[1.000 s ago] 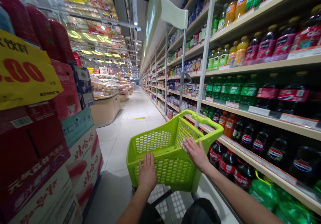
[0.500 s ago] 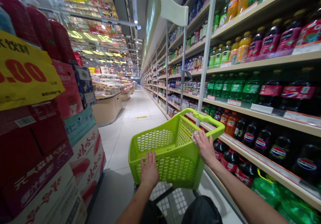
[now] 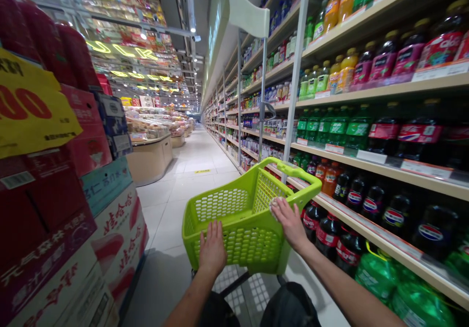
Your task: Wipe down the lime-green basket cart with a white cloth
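A lime-green plastic shopping cart (image 3: 252,249) with perforated sides stands side-on in front of my knees. My left hand (image 3: 213,249) rests on the near side, its fingers over the top rim. Under the fingers of my right hand (image 3: 289,219) is a crumpled white cloth (image 3: 273,207), pressed to the near rim close to the handle end. Whether it is cloth or paper I cannot tell. The cart's green handle (image 3: 298,173) rises just beyond that hand. Inside, the visible part of the basket shows only its green floor.
Shelves of drink bottles (image 3: 348,126) line the right side, close to the cart. Stacked drink cartons (image 3: 113,239) with a yellow price sign (image 3: 32,107) stand at the left. A tiled aisle (image 3: 190,156) runs ahead past a rounded display counter (image 3: 150,158).
My right hand has slid the white cloth a little left along the cart's rim, away from the handle. My left hand keeps its place on the cart; the view has turned slightly right.
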Tool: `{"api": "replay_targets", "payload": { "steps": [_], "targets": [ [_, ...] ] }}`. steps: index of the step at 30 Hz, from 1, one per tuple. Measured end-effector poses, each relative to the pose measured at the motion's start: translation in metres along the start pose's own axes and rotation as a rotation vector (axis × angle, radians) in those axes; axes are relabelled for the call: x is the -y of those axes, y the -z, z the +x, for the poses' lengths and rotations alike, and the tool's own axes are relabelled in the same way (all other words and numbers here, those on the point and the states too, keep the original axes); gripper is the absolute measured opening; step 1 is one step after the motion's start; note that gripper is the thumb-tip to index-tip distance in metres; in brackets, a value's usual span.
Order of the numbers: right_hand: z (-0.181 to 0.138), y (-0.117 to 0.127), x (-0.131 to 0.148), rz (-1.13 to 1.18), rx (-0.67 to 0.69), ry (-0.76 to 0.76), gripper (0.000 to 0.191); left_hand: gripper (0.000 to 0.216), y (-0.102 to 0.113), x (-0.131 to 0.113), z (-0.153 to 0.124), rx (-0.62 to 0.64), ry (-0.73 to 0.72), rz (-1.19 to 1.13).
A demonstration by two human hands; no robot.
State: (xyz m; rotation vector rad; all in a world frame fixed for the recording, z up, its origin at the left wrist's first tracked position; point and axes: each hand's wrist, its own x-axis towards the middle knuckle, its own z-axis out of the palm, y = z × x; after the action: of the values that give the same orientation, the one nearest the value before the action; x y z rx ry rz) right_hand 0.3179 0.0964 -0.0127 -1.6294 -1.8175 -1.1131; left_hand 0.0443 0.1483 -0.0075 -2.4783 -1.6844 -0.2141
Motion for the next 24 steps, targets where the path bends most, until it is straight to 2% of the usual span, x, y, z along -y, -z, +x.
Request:
{"api": "replay_targets", "payload": {
  "steps": [2,4,7,9,11,13,16,18,21,24],
  "targets": [
    [-0.006,0.005,-0.005,0.018,0.001,0.084,0.048,0.077,0.001,0.000,0.000,0.009,-0.004,0.001],
    [-0.006,0.012,-0.018,0.011,-0.031,0.076,0.046,0.077,0.002,0.000,0.000,0.017,-0.012,0.006],
    [0.003,0.025,-0.051,-0.060,-0.127,-0.193,0.047,0.077,0.003,-0.001,0.000,0.008,-0.003,0.029],
    [-0.001,0.026,-0.065,-0.101,-0.142,-0.340,0.048,0.077,0.004,-0.003,0.000,0.001,0.013,0.044],
    [-0.021,0.016,-0.062,-0.110,-0.085,-0.340,0.047,0.076,0.005,-0.005,0.000,0.003,0.019,0.050],
    [-0.053,-0.001,-0.044,-0.085,0.005,-0.241,0.049,0.076,0.007,-0.005,0.000,0.013,0.013,0.051],
    [-0.088,-0.014,-0.022,-0.030,0.052,-0.137,0.054,0.076,0.007,-0.004,0.000,0.025,0.002,0.047],
    [-0.081,-0.005,-0.025,-0.011,0.026,-0.169,0.056,0.076,0.006,-0.004,0.000,0.016,0.001,0.048],
    [-0.033,0.020,-0.044,-0.011,-0.089,-0.297,0.055,0.075,0.006,-0.005,0.000,-0.002,0.016,0.052],
    [-0.002,0.023,-0.041,0.001,-0.125,-0.280,0.054,0.075,0.007,-0.007,-0.001,0.009,0.025,0.044]
  ]
}}
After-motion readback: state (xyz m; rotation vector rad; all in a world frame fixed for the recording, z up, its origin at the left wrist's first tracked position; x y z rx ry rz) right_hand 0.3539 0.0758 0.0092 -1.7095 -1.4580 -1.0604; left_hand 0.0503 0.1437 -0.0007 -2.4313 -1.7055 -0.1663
